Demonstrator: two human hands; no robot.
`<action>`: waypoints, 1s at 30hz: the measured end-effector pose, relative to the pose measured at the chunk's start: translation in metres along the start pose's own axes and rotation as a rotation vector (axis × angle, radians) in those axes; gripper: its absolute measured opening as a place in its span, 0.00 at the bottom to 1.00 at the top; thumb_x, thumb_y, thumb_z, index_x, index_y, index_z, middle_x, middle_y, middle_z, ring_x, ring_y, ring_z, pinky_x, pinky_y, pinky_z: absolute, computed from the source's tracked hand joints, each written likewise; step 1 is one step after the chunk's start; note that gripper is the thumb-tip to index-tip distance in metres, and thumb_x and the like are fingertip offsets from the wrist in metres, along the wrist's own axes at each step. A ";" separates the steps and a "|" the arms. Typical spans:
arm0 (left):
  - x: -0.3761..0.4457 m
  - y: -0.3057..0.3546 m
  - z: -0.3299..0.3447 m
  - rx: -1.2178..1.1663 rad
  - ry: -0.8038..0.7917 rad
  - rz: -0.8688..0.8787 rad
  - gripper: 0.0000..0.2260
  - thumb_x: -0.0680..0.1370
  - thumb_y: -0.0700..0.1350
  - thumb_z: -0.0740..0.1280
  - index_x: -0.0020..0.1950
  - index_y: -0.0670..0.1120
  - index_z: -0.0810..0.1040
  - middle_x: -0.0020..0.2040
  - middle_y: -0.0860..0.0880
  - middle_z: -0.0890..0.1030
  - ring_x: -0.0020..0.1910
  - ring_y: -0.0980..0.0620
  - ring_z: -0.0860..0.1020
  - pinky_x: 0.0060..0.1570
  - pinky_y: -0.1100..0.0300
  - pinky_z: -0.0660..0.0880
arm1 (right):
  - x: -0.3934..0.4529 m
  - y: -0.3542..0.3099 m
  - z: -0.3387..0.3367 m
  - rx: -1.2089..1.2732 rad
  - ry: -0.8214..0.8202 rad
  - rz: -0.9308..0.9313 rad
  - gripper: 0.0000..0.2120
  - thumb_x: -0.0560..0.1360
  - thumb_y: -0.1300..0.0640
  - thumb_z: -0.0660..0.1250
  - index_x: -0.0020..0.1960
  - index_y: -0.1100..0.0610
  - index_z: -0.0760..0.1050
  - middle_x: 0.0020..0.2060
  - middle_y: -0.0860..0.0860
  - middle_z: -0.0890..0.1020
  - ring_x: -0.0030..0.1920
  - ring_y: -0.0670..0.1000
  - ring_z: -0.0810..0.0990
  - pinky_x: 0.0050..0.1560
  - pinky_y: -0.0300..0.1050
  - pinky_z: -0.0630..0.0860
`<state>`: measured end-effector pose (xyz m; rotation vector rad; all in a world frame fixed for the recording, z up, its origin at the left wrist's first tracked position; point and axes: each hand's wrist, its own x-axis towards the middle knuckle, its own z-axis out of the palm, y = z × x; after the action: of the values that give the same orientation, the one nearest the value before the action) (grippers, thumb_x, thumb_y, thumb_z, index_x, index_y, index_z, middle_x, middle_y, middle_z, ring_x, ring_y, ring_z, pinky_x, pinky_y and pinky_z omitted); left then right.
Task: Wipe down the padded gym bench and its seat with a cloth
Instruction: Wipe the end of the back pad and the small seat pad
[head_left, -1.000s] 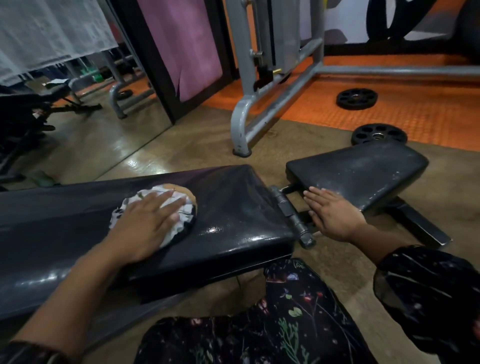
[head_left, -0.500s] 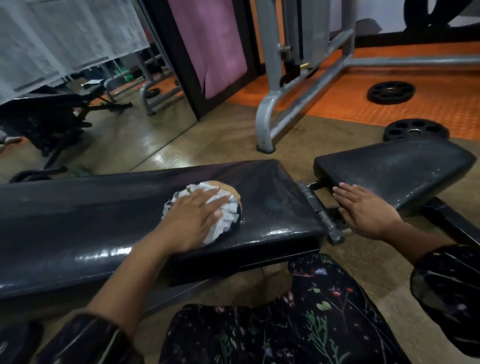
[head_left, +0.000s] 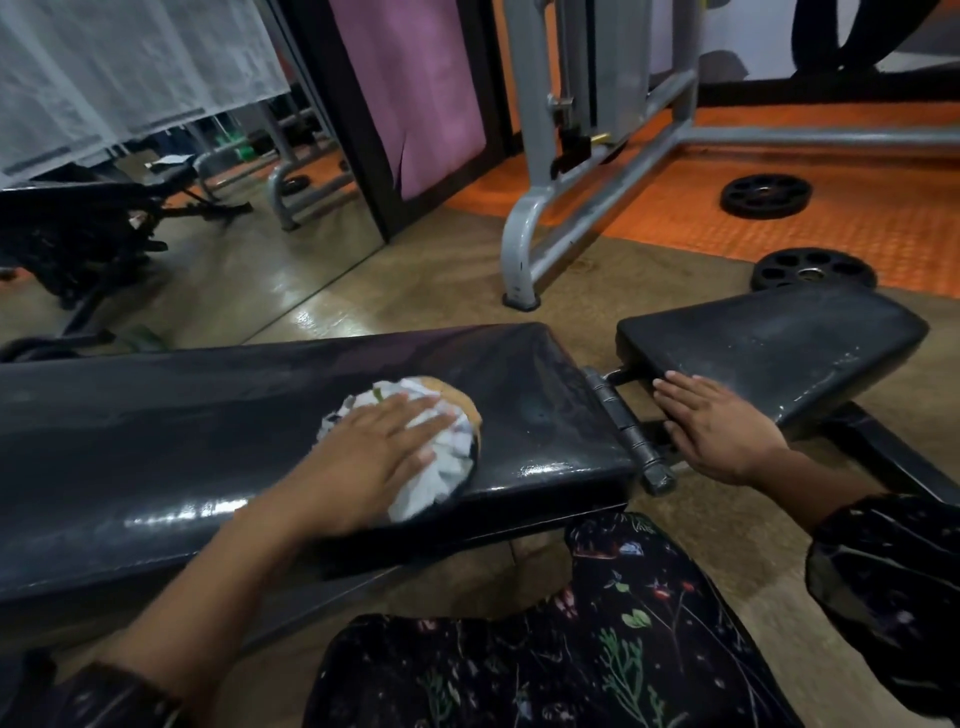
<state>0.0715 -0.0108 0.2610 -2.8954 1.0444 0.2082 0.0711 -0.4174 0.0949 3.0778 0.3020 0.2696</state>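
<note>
Two hands seen, head view. Cloth (head_left: 431, 457) at frame centre is pressed flat on bench pad (head_left: 182, 431) by left hand (head_left: 363, 462), fingers straight. Right hand (head_left: 722, 431), fingers extended, is rested against seat (head_left: 779, 343) edge, centre right.

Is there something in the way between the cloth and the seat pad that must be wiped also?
Yes. The cloth lies under the left hand on the long bench pad. Between it and the seat pad are a gap with the metal hinge, and the right hand resting flat on the seat's near edge.
</note>
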 end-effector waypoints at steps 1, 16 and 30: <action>0.013 -0.002 -0.001 0.002 0.001 -0.056 0.32 0.72 0.70 0.34 0.75 0.62 0.48 0.78 0.56 0.51 0.76 0.53 0.48 0.73 0.55 0.47 | -0.001 0.001 -0.001 -0.001 -0.009 0.006 0.30 0.77 0.46 0.45 0.68 0.60 0.72 0.69 0.54 0.72 0.72 0.53 0.65 0.72 0.44 0.51; 0.017 -0.006 0.001 0.096 0.022 0.014 0.41 0.69 0.71 0.29 0.77 0.54 0.51 0.77 0.51 0.55 0.76 0.49 0.53 0.73 0.54 0.49 | -0.002 -0.001 0.000 -0.001 -0.024 0.003 0.28 0.78 0.46 0.47 0.69 0.60 0.71 0.69 0.53 0.72 0.72 0.52 0.65 0.71 0.43 0.48; 0.015 0.031 0.010 0.132 -0.025 0.205 0.26 0.76 0.65 0.36 0.75 0.63 0.42 0.77 0.58 0.45 0.76 0.54 0.43 0.72 0.56 0.41 | 0.001 0.003 0.000 0.011 -0.002 -0.005 0.28 0.78 0.46 0.46 0.70 0.58 0.69 0.70 0.52 0.70 0.74 0.51 0.63 0.73 0.42 0.47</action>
<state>0.0623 -0.0433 0.2484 -2.6622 1.2979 0.1773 0.0729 -0.4204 0.0951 3.0874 0.3124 0.2661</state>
